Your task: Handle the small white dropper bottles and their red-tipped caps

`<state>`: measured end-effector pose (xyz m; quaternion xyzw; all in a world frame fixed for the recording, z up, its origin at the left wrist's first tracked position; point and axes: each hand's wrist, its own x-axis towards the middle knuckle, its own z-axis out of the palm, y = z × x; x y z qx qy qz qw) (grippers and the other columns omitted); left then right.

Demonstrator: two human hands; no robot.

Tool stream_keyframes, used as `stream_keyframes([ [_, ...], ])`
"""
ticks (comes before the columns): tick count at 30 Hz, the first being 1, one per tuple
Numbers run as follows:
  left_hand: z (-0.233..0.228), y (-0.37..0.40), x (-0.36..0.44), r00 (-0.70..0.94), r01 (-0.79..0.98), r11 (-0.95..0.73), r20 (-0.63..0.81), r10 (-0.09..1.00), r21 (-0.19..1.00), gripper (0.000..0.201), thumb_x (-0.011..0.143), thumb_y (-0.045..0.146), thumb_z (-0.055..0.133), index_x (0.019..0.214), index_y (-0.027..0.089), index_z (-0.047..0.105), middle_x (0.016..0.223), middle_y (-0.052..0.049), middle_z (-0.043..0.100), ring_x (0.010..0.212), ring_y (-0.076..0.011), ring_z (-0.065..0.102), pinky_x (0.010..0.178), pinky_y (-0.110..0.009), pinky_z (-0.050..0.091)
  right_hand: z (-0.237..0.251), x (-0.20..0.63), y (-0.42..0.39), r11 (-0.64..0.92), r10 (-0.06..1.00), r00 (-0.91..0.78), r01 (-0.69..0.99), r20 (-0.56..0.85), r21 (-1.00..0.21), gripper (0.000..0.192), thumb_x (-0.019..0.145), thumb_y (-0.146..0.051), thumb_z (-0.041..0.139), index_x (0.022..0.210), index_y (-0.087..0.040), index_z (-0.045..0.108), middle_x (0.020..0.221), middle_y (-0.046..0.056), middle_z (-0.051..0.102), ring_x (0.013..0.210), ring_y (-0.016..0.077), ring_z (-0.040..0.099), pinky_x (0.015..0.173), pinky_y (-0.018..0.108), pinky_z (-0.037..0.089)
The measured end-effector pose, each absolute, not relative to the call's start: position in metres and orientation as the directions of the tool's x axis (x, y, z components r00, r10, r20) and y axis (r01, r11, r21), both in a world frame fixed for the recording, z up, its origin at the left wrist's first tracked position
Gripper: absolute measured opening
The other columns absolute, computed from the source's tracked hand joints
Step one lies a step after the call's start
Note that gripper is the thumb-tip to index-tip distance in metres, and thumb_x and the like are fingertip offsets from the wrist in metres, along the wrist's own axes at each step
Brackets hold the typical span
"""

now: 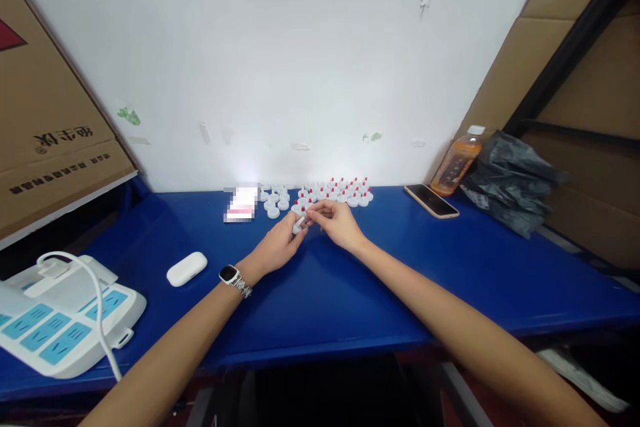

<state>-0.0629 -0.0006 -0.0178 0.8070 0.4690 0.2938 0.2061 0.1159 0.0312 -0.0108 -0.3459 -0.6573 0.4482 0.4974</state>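
— Behind everything: white wall with small marks and bits of old tape. Below it: long blue bench. Brown cardboard box leaning at far left, more cardboard at far right.

— Any writing to read?

— Dark letters on the box, seen backwards, too hard to read. Red shape near its top. Blurred white and pink card by the wall, nothing readable there. No label to read on the orange drink bottle at the right.

— And on the bench?

— White case on the left part. White and light blue power strip with a white cable at the near left edge. Dark phone lying flat beside the bottle. Crumpled black bag past the phone. Many little white caps in a bunch near the wall, lots with red tips, some plain white.

— What about the hands?

— Left hand, with a watch on the wrist, closed around one small white cap. Right hand touching the left, fingertips pinched together on a tiny piece at the top of that cap. Both just in front of the bunch of caps, low over the bench.

— Where exactly is that one cap?

— Right between both hands, in the left grip, near the middle of the bench.
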Motion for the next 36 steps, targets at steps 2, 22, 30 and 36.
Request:
stream_keyframes([
  [2,-0.017,-0.002,-0.061,0.372,0.610,-0.464,0.285,0.883,0.642,0.020,0.097,0.040,0.043,0.101,0.021,0.044,0.083,-0.001,0.057,0.067,-0.0156,0.052,0.059,-0.027,0.037,-0.010,0.113,0.029,0.356,0.915,-0.200,-0.008,0.350,-0.935,0.030,0.073,-0.045,0.075,0.080,-0.017,0.067,0.076,0.004,0.070,0.068,0.0155,0.064,0.060,0.027,0.049],
  [22,-0.010,-0.008,-0.053,0.386,0.503,-0.496,0.330,0.861,0.708,0.038,0.098,0.037,0.043,0.130,0.018,0.036,0.108,-0.009,0.063,0.087,-0.0201,0.062,0.075,-0.031,0.047,-0.009,0.101,0.015,0.366,0.899,-0.213,-0.115,0.383,-0.923,0.040,0.073,-0.055,0.073,0.069,-0.019,0.056,0.064,-0.001,0.059,0.057,0.0111,0.052,0.057,0.025,0.044],
  [30,-0.009,0.001,-0.064,0.380,0.619,-0.455,0.262,0.887,0.641,0.038,0.096,0.039,0.045,0.127,0.017,0.045,0.084,-0.004,0.063,0.067,-0.0181,0.058,0.065,-0.031,0.045,-0.005,0.121,0.034,0.507,0.858,-0.250,0.266,0.449,-0.820,0.032,0.095,-0.045,0.048,0.085,-0.018,0.062,0.064,-0.002,0.056,0.058,0.0117,0.050,0.058,0.024,0.040],
  [36,-0.012,0.004,-0.069,0.369,0.635,-0.440,0.251,0.895,0.635,0.026,0.095,0.040,0.045,0.109,0.019,0.052,0.083,-0.001,0.060,0.063,-0.0159,0.054,0.062,-0.030,0.043,-0.007,0.130,0.044,0.602,0.788,-0.429,0.690,0.442,-0.402,0.011,0.086,-0.023,0.062,0.093,-0.018,0.069,0.091,0.006,0.067,0.087,0.0180,0.058,0.076,0.028,0.042],
])
